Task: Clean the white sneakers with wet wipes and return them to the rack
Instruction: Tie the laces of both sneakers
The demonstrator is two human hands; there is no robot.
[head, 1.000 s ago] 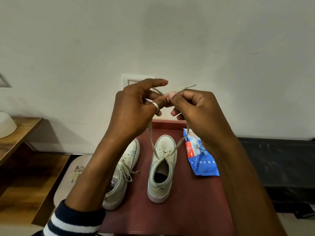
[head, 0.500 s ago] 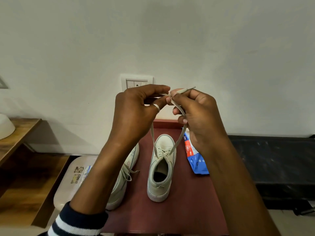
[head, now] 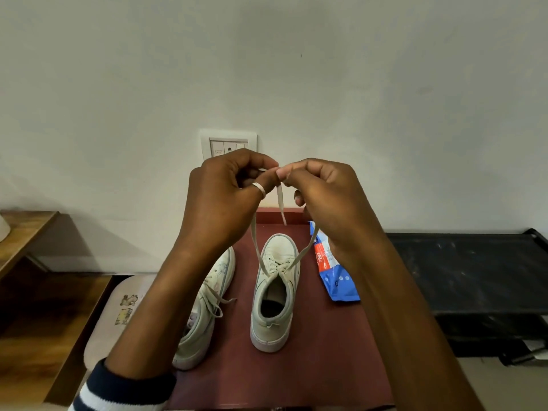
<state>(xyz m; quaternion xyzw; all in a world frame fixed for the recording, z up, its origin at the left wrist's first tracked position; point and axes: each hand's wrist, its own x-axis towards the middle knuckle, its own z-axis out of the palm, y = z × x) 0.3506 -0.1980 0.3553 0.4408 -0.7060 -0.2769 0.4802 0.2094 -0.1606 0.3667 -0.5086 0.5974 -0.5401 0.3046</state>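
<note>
From the head camera: both hands are up in front of the wall, right under the switch plate [head: 228,145]. The left hand [head: 225,197] is curled and pinching one lace end, and the right hand [head: 326,197] is curled and pinching the other, fingertips meeting. The laces [head: 256,244] run taut from that pinch down to the eyelets, and a loose tip dangles between them. Holding them high looks like a way to keep them tight and off the shoe while a knot gets worked.

The laced sneaker [head: 274,292] stands upright on the red table [head: 311,366], toe to the wall. It is off-white with a greyish cast and its mouth gapes open. The second sneaker [head: 207,307] leans at the table's left edge, partly behind the left forearm, laces slack. The pack of wipes [head: 335,277] lies just right of the upright shoe. The black rack [head: 474,277] waits further right, no shoes on it.
</note>
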